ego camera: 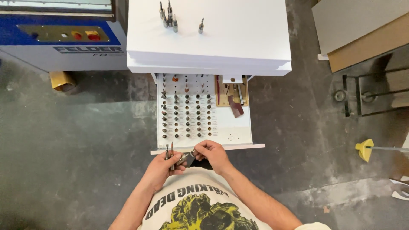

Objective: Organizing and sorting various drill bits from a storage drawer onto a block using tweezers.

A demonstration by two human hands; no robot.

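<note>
I stand at an open white drawer (232,132) whose board holds several rows of drill bits (187,115) in holes. My left hand (159,168) grips two thin drill bits (169,151) that stick up from my fist, just at the drawer's front edge. My right hand (215,154) pinches a small dark metal tool (187,158) between both hands. Both hands are close together, touching the tool, in front of my printed shirt.
On the white cabinet top (238,38) stand several loose bits (168,19) and one apart (200,26). A small wooden tray (232,93) lies in the drawer's right part. A blue and grey machine (64,40) is at far left, boards (362,30) at far right, a yellow funnel-shaped piece (365,150) on the concrete floor.
</note>
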